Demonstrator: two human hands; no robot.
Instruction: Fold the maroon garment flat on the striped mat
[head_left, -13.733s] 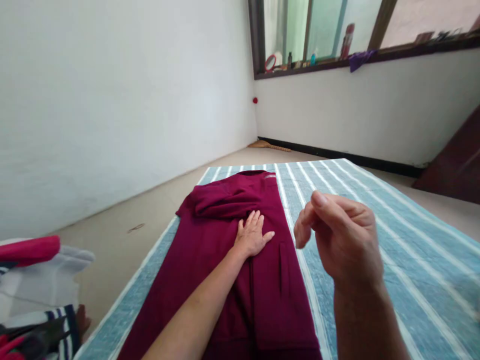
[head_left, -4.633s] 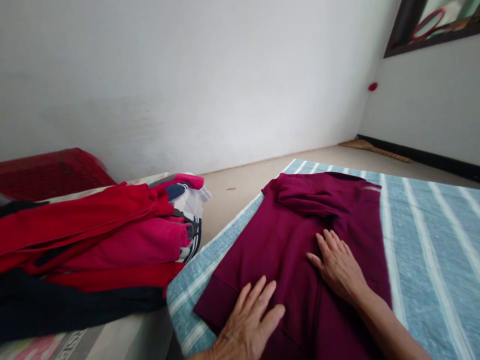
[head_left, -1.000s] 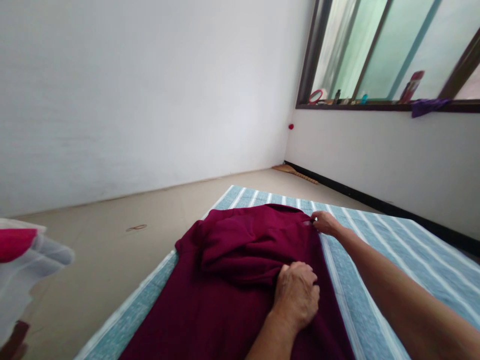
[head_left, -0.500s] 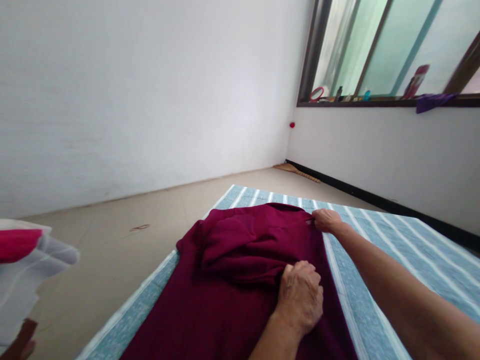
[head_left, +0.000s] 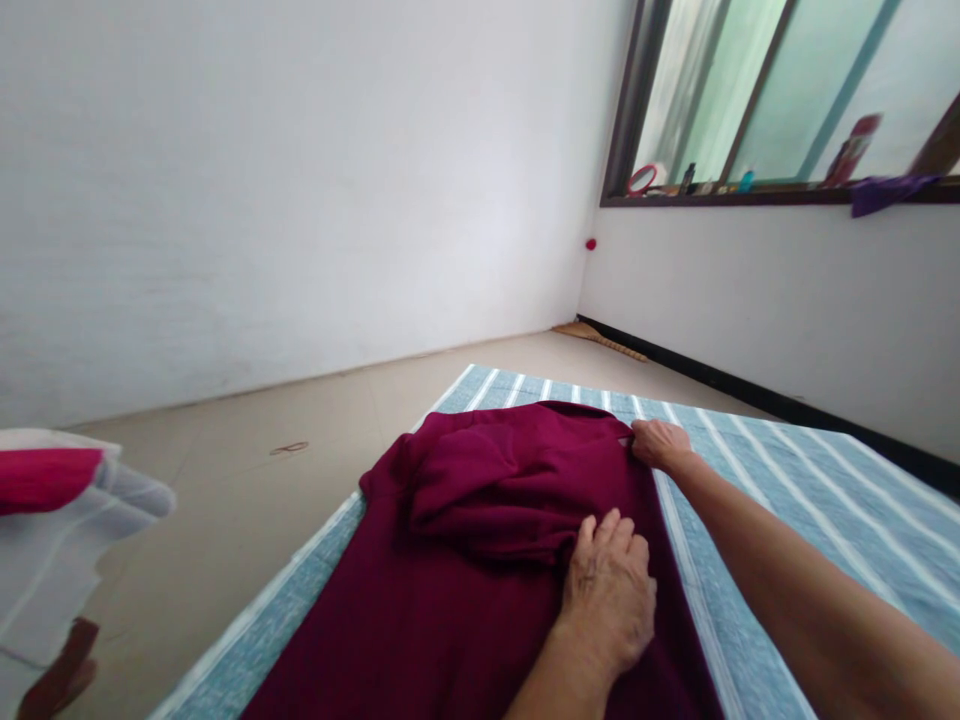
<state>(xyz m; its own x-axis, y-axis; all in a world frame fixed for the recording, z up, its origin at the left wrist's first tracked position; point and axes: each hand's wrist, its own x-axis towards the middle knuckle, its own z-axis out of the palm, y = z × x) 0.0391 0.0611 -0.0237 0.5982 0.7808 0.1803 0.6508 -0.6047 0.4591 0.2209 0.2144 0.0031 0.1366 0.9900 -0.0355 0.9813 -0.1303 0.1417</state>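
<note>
A maroon long garment (head_left: 450, 620) lies spread on a blue-and-white striped cloth (head_left: 757, 470), its upper part folded over in loose wrinkles. My left hand (head_left: 609, 590) rests on it at the lower edge of the folded part, palm down with the fingers stretched forward. At the garment's far right corner, my right hand (head_left: 660, 443) pinches the fabric edge between closed fingers. The right fingertips are partly hidden by the hand itself.
White cloth (head_left: 52, 570) with a pink piece (head_left: 49, 480) is at the left edge, above a dark brown object (head_left: 67, 665). A thin loop (head_left: 289, 448) lies on the floor. Small items, including a round mirror (head_left: 642, 180), stand on the windowsill.
My left hand has loosened from a curled grip, its fingers now stretched out on the garment. My right hand keeps its pinch at the corner. The view has shifted slightly.
</note>
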